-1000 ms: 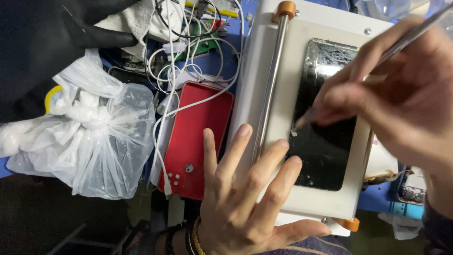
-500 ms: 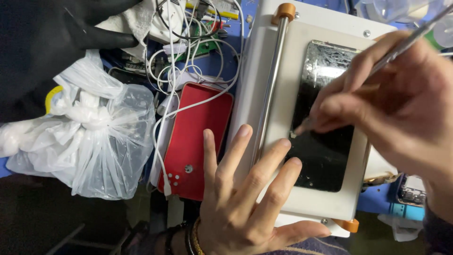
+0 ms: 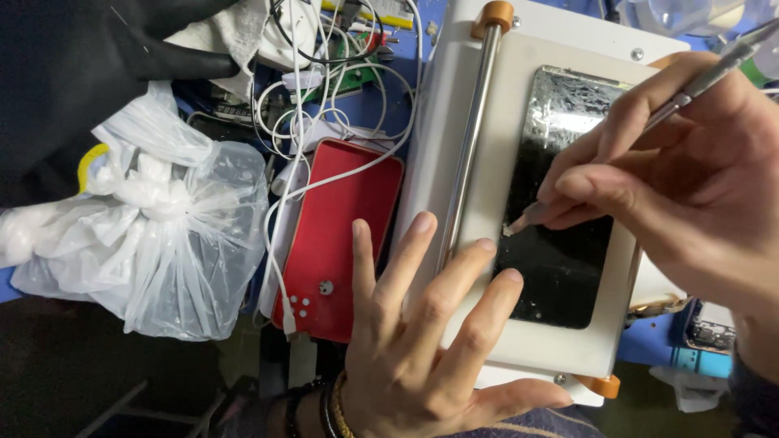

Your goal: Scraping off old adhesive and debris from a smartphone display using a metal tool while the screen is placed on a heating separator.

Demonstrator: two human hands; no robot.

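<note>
The left hand (image 3: pixel 414 357) lies flat with fingers spread wide on the white machine (image 3: pixel 487 243), its fingertips touching the edge of the cracked dark screen (image 3: pixel 568 203) lying there. The right hand (image 3: pixel 690 178) pinches a thin metal tool (image 3: pixel 698 81), its tip pressed on the screen just beyond those fingertips. A red case (image 3: pixel 341 243) lies just left of the left hand, a white plastic bag (image 3: pixel 154 235) further left

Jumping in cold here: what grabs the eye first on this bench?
The cracked black phone screen lying on the white machine plate at centre right. The right hand holds a thin metal tool with its tip at the glass, while the left hand lies spread across the plate's near edge. To the left sit a red phone case under white cables and a knotted clear plastic bag.
</note>
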